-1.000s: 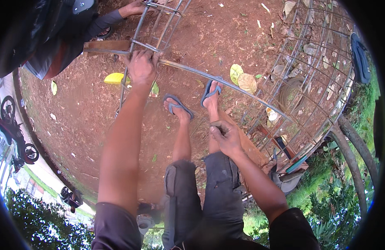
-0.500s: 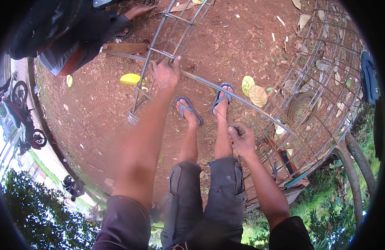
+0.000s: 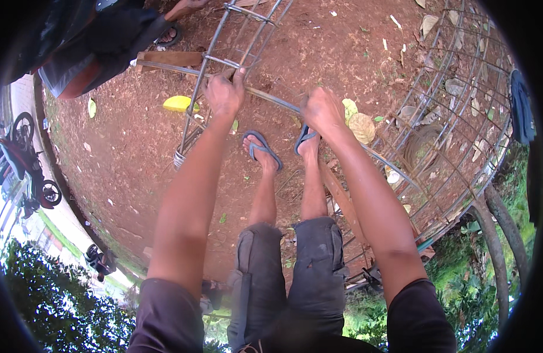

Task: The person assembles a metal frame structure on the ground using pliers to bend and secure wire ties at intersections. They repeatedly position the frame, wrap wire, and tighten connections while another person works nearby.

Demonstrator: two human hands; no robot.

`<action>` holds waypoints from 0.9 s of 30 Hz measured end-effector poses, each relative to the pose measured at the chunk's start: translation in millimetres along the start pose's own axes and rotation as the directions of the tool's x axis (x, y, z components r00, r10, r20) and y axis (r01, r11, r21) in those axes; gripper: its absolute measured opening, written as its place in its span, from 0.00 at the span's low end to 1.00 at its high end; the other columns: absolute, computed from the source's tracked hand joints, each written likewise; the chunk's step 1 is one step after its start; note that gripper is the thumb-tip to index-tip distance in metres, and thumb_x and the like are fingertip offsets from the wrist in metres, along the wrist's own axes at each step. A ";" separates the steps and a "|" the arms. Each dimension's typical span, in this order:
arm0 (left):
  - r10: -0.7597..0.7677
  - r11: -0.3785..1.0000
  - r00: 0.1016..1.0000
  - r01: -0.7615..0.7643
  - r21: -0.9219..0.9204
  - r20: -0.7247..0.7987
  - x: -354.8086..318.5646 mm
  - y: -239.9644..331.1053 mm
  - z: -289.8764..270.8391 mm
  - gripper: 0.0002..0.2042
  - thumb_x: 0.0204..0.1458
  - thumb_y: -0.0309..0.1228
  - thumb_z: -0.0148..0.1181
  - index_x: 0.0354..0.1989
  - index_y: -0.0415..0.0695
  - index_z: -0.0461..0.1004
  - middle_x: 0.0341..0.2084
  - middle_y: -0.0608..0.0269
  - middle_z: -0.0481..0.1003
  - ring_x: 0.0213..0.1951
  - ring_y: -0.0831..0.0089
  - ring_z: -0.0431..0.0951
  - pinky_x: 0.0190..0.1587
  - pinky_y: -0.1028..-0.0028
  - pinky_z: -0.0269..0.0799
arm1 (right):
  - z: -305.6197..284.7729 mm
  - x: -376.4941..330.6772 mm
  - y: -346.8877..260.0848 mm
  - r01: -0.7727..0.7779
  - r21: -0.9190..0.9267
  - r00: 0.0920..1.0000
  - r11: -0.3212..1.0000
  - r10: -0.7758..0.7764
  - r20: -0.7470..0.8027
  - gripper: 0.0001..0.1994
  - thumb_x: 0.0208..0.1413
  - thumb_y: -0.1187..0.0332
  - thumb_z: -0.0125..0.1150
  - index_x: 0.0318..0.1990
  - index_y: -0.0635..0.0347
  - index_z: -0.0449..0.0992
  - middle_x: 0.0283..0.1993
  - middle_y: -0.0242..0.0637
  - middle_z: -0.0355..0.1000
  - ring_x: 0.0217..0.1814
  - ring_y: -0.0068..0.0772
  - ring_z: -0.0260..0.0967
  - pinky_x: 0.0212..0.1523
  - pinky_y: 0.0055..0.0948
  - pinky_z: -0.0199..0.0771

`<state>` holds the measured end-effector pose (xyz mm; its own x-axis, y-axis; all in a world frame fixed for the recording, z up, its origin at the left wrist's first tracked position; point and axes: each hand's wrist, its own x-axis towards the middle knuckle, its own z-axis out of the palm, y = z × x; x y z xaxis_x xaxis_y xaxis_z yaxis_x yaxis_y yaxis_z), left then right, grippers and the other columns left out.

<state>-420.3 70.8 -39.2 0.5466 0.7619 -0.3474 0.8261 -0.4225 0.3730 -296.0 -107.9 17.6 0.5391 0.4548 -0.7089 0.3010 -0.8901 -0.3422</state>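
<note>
A narrow rebar cage (image 3: 208,57) of long steel bars joined by square ties slants down from the top of the view. Under it a long steel bar (image 3: 271,99) runs crosswise, from the wooden block toward the lower right. My left hand (image 3: 223,96) is closed round the cage where its lower side meets the crosswise bar. Over that bar, to the right, my right hand (image 3: 322,110) is closed with its fingers bunched together. What it holds, if anything, is too small or blurred to make out.
A wooden block (image 3: 171,58) props the crosswise bar at the left, near a crouching person (image 3: 101,47). Wide steel mesh (image 3: 460,117) with a coil of wire (image 3: 423,147) fills the right side. A wooden plank (image 3: 342,200) lies beside my right leg. Motorbikes (image 3: 27,159) stand at far left.
My right hand has moved up and forward from beside my right knee to over the crosswise bar. The left hand stays on the cage. The other person's hand has shifted up.
</note>
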 end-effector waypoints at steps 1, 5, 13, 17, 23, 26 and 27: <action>-0.004 1.000 1.000 0.004 0.004 0.010 1.6 -3.4 -0.9 0.20 0.53 0.48 0.54 0.39 0.44 0.80 0.37 0.51 0.78 0.48 0.56 0.73 0.62 0.57 0.50 | 1.8 11.9 -9.7 -0.007 -0.031 1.000 1.000 0.008 0.017 0.12 0.48 0.68 0.52 0.35 0.62 0.80 0.36 0.57 0.74 0.42 0.55 0.74 0.44 0.45 0.73; -0.036 0.997 0.998 0.032 0.066 0.056 2.7 4.5 -10.2 0.21 0.53 0.51 0.53 0.39 0.45 0.80 0.34 0.52 0.79 0.42 0.53 0.76 0.59 0.57 0.55 | 23.9 50.6 -29.5 -0.090 0.020 0.992 0.996 0.088 0.096 0.14 0.48 0.68 0.56 0.42 0.63 0.78 0.49 0.51 0.72 0.54 0.48 0.70 0.53 0.40 0.70; 0.096 0.995 0.948 -0.083 0.058 -0.304 -0.5 17.9 -18.2 0.26 0.39 0.43 0.71 0.42 0.37 0.71 0.47 0.45 0.72 0.50 0.53 0.70 0.53 0.59 0.64 | 89.7 92.4 -45.9 0.161 0.260 0.985 0.952 -0.173 0.024 0.10 0.48 0.61 0.59 0.36 0.50 0.81 0.40 0.42 0.76 0.42 0.46 0.74 0.45 0.35 0.73; 0.306 0.898 0.938 -0.227 0.376 -0.165 3.8 27.6 -34.1 0.24 0.40 0.44 0.68 0.44 0.43 0.74 0.50 0.50 0.68 0.53 0.55 0.64 0.55 0.56 0.60 | 83.6 93.3 -52.5 0.163 0.366 0.984 0.916 -0.178 0.008 0.10 0.48 0.60 0.61 0.36 0.50 0.81 0.38 0.43 0.76 0.40 0.45 0.74 0.43 0.36 0.73; 0.305 0.774 0.944 -0.323 0.544 0.127 16.0 40.4 -52.3 0.23 0.43 0.48 0.65 0.46 0.50 0.76 0.49 0.58 0.71 0.54 0.56 0.66 0.56 0.56 0.61 | 92.7 96.1 -60.2 0.152 0.476 0.986 0.866 -0.167 -0.012 0.13 0.50 0.55 0.61 0.42 0.44 0.80 0.41 0.42 0.76 0.45 0.45 0.73 0.46 0.37 0.72; 0.307 0.759 0.927 -0.375 0.532 0.215 26.1 38.8 -49.2 0.22 0.43 0.47 0.64 0.45 0.49 0.77 0.47 0.57 0.73 0.53 0.56 0.67 0.55 0.57 0.63 | 93.5 91.9 -61.6 0.129 0.519 0.988 0.845 -0.152 0.002 0.14 0.50 0.53 0.61 0.43 0.42 0.80 0.42 0.41 0.76 0.46 0.44 0.73 0.47 0.37 0.72; 0.322 0.755 0.920 -0.393 0.525 0.224 30.1 38.8 -47.4 0.21 0.44 0.46 0.64 0.44 0.48 0.77 0.45 0.58 0.74 0.52 0.57 0.68 0.53 0.57 0.64 | 93.5 90.4 -59.7 0.127 0.533 0.990 0.836 -0.144 -0.009 0.14 0.50 0.53 0.61 0.43 0.42 0.80 0.42 0.41 0.76 0.45 0.43 0.74 0.47 0.37 0.72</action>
<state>-378.3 100.6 5.6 0.7999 0.4542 -0.3923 0.4810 -0.8761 -0.0337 -338.8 -16.3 -83.7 0.4974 0.5786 -0.6464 -0.0993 -0.7022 -0.7050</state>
